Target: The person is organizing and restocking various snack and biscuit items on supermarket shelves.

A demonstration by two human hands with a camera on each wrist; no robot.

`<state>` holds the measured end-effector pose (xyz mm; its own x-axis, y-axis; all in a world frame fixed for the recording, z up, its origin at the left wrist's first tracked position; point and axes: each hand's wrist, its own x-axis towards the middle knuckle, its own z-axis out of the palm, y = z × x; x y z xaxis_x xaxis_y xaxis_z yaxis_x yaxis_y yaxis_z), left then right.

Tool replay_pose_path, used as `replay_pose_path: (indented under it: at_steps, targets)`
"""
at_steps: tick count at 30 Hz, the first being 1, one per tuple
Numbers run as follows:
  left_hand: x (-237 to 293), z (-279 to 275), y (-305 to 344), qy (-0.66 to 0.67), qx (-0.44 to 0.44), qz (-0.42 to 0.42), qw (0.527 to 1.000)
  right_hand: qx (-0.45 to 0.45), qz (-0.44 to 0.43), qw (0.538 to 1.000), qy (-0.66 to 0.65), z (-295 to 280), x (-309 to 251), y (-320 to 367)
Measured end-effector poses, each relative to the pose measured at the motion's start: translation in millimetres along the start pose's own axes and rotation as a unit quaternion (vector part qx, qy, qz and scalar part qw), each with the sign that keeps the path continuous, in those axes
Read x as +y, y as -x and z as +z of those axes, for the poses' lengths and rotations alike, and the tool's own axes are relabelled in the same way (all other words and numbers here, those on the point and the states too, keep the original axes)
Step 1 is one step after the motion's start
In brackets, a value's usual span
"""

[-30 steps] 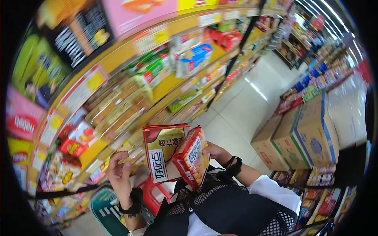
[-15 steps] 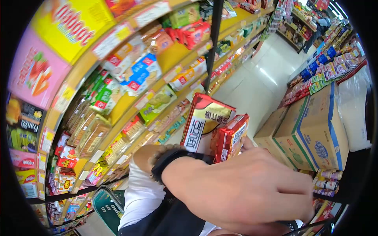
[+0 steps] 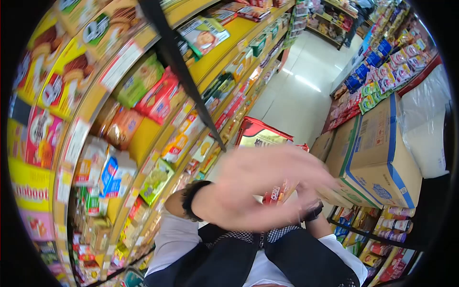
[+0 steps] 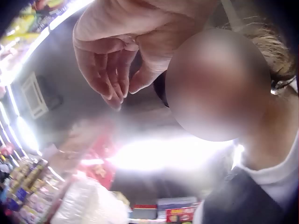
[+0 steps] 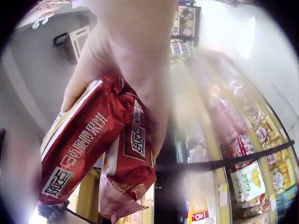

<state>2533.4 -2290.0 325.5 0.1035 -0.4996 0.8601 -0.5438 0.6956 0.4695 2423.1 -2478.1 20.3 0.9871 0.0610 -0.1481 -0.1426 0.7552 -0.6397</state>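
Observation:
My raised left hand (image 3: 258, 184) is blurred close to the head camera and covers much of the view ahead. In the left wrist view its fingers (image 4: 110, 74) hang loosely bent, with nothing between fingers and thumb. My right hand (image 5: 131, 60) grips two red biscuit packs together. The larger red-and-gold pack (image 5: 86, 140) has white lettering along its side; the smaller red pack (image 5: 131, 163) lies against it, its crimped end hanging down. From the head camera, the top of the larger pack (image 3: 263, 134) shows above the left hand, which hides most of both packs.
Shelves of packaged biscuits (image 3: 153, 95) run along the left, crossed by a dark post (image 3: 181, 67). Cardboard boxes (image 3: 373, 158) stand at the right, below hanging snack bags (image 3: 392, 76). A tiled aisle floor (image 3: 296, 81) stretches ahead between them.
My left hand has swung up from beside the shelf, across to the right in front of the camera, then partly back left. The right hand keeps holding both packs.

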Motion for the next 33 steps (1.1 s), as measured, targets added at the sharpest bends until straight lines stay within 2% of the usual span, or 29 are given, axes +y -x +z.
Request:
replay_pose_path:
  at_steps: [1,2,4,5,6,7,9,11,13,14,17,19,21,23,25,27,31,33]
  targets:
    - [-18,-17,13,-0.012,0.015,-0.071,0.997,0.002,-0.015,1.000,0.011,7,-18,-4]
    - [-19,-28,22,-0.084,0.085,-0.209,0.971,0.007,-0.029,0.999,0.020,7,-28,-9]
    - [-59,-54,50,-0.200,0.168,-0.290,0.921,0.017,-0.080,0.996,0.015,-7,-44,-25]
    - [-83,-65,61,-0.228,0.216,-0.298,0.902,0.026,-0.099,0.995,0.023,-12,-57,-34]
    - [-101,-77,72,-0.225,0.222,-0.364,0.876,0.038,-0.112,0.993,0.025,-14,-69,-42]
    - [-121,-81,74,-0.213,0.212,-0.369,0.880,0.050,-0.126,0.990,0.026,-13,-79,-49]
    - [-157,-86,76,-0.135,0.156,-0.449,0.869,0.041,-0.108,0.993,0.036,-14,-104,-61]
    - [-199,-87,84,0.003,0.107,-0.512,0.852,0.074,-0.131,0.988,0.039,-20,-120,-76]
    - [-230,-80,70,0.121,0.075,-0.534,0.834,0.088,-0.113,0.989,0.038,-20,-141,-92]
    - [-245,-79,65,0.127,0.070,-0.534,0.833,0.077,-0.106,0.990,0.048,-25,-151,-100]
    - [-297,-76,56,0.087,0.082,-0.573,0.811,0.119,-0.103,0.986,0.063,-33,-189,-128]
    - [-332,-78,60,0.084,0.100,-0.635,0.761,0.121,-0.081,0.988,0.055,-42,-215,-145]
    - [-355,-71,53,0.108,0.145,-0.632,0.753,0.115,-0.054,0.990,0.053,-61,-245,-160]
    - [-372,-65,45,0.149,0.232,-0.585,0.763,0.108,-0.058,0.991,0.052,-83,-273,-177]
    - [-389,-63,50,0.134,0.269,-0.571,0.764,0.126,-0.067,0.988,0.064,-116,-302,-190]
    - [-398,-63,67,0.155,0.315,-0.586,0.730,0.096,-0.090,0.990,0.043,-143,-330,-206]
    - [-401,-57,79,0.145,0.409,-0.552,0.712,0.088,-0.055,0.995,-0.003,-174,-365,-243]
    - [-405,-59,77,0.121,0.430,-0.578,0.683,0.093,-0.039,0.995,-0.015,-178,-376,-267]
